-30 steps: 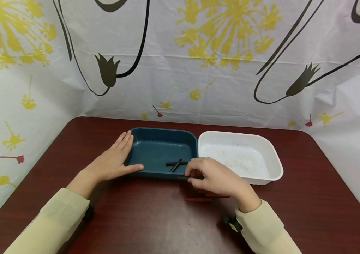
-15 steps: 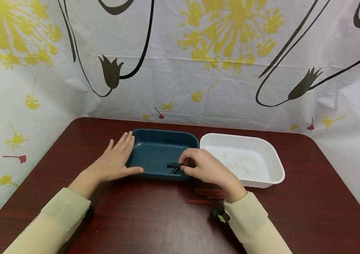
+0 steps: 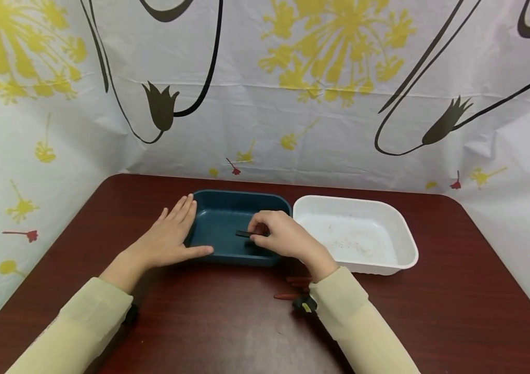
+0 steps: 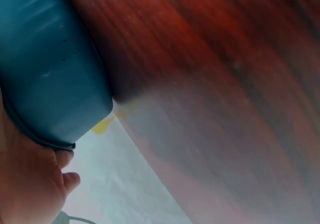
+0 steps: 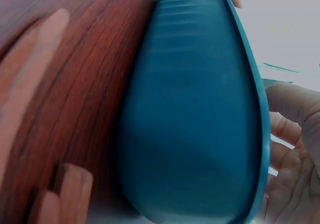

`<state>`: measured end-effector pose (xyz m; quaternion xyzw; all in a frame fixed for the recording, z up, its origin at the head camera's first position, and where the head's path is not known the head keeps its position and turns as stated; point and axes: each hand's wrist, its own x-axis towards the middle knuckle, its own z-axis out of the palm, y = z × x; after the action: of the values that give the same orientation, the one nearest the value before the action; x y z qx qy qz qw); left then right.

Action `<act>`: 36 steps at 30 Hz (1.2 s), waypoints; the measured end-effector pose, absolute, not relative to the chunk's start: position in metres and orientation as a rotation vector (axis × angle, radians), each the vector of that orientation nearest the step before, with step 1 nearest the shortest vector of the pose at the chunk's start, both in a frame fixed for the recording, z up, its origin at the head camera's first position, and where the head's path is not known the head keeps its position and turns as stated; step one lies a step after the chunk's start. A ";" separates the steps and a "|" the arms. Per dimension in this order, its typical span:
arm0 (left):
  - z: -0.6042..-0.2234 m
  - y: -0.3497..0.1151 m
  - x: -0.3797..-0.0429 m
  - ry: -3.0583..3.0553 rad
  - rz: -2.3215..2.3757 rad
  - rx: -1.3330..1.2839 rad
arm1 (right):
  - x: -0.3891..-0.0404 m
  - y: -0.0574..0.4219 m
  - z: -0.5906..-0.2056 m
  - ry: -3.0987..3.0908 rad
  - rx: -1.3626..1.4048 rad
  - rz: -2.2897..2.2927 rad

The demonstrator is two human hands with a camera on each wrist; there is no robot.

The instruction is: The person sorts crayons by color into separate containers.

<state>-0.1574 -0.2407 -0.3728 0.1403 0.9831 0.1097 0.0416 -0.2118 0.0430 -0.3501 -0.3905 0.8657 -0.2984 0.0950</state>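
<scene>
My right hand (image 3: 281, 236) is over the right part of the dark teal tray (image 3: 211, 223), pinching a thin black stick (image 3: 242, 234) between thumb and fingers. Below it another dark stick (image 3: 249, 243) lies in the tray, mostly covered by the hand. In the right wrist view the tray wall (image 5: 195, 114) hides the pinched stick, while curled fingers (image 5: 287, 129) show past the rim. My left hand (image 3: 167, 241) rests on the tray's left end, fingers straight along the rim and thumb over the front edge. From the left wrist, two fingertips (image 4: 71, 181) show beyond the rim.
A white tray (image 3: 407, 249) with brownish specks inside stands against the teal tray's right side. Several reddish-brown sticks (image 3: 286, 296) lie on the dark red table (image 3: 209, 322) in front, partly under the right forearm. A patterned sheet (image 3: 237, 119) hangs behind the table.
My right hand has moved from the teal tray's front right edge up and left over its inside, carrying the black stick. The left hand has stayed at the left end.
</scene>
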 end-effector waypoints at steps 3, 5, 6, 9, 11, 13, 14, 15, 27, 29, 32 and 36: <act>-0.372 -0.240 -0.158 3.010 0.334 0.434 | -0.214 0.038 -0.351 2.589 -1.144 -0.850; -0.373 -0.240 -0.157 3.011 0.333 0.433 | -0.216 0.037 -0.352 2.602 -1.138 -0.834; -0.373 -0.240 -0.157 3.012 0.334 0.432 | -0.216 0.037 -0.353 2.606 -1.135 -0.833; -0.373 -0.239 -0.158 3.012 0.336 0.439 | -0.217 0.041 -0.353 2.620 -1.118 -0.857; -0.374 -0.239 -0.158 3.009 0.342 0.447 | -0.216 0.047 -0.353 2.633 -1.104 -0.890; -0.374 -0.238 -0.158 3.007 0.342 0.454 | -0.215 0.055 -0.351 2.646 -1.084 -0.937; -0.374 -0.238 -0.158 3.006 0.342 0.455 | -0.215 0.059 -0.350 2.656 -1.078 -0.958; -0.374 -0.238 -0.158 3.005 0.345 0.454 | -0.214 0.063 -0.349 2.665 -1.076 -0.981; -0.374 -0.239 -0.158 2.994 0.368 0.444 | -0.209 0.105 -0.338 2.838 -1.047 -1.021; -0.374 -0.239 -0.158 2.993 0.375 0.448 | -0.209 0.111 -0.338 2.856 -1.034 -1.011; -0.374 -0.238 -0.158 2.997 0.371 0.447 | -0.209 0.118 -0.339 2.871 -1.022 -1.013; -0.373 -0.239 -0.156 3.002 0.361 0.441 | -0.207 0.128 -0.344 2.884 -1.005 -1.037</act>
<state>-0.1559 -0.2390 -0.3734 0.1443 0.9816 0.1179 0.0429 -0.2069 0.1283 -0.3443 -0.3113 0.8934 -0.3212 -0.0417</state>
